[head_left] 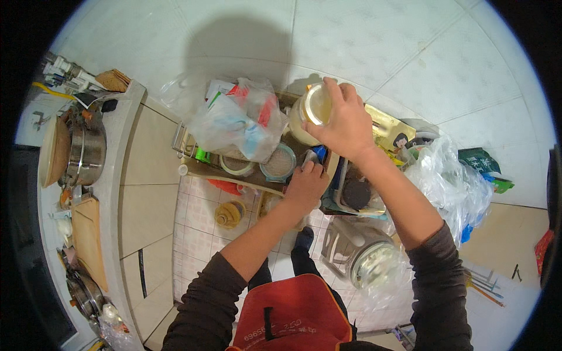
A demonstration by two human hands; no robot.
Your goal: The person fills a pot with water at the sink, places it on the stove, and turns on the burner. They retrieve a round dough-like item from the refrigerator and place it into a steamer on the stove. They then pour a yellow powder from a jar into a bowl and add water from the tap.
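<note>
My right hand [348,120] is wrapped round a wide jar [317,104] with a pale round lid, at the back of a shelf rack [225,174] against the wall. My left hand [305,182] is lower down at the rack's front, its fingers curled beside a small grey and blue item [317,153] whose kind I cannot make out. Left of that hand, a round clear container [277,162] with a bluish rim stands on the rack. Next to it is a second round container [236,165], partly covered by a plastic bag [243,120] with red and blue contents.
A dark-lidded jar [356,194] stands right of my left hand. Crumpled clear bags [451,181] bulge at the right. Below are a large clear jug [363,254] and a yellowish bottle [229,214] on the tiled floor. A counter with a pot [86,153] runs along the left.
</note>
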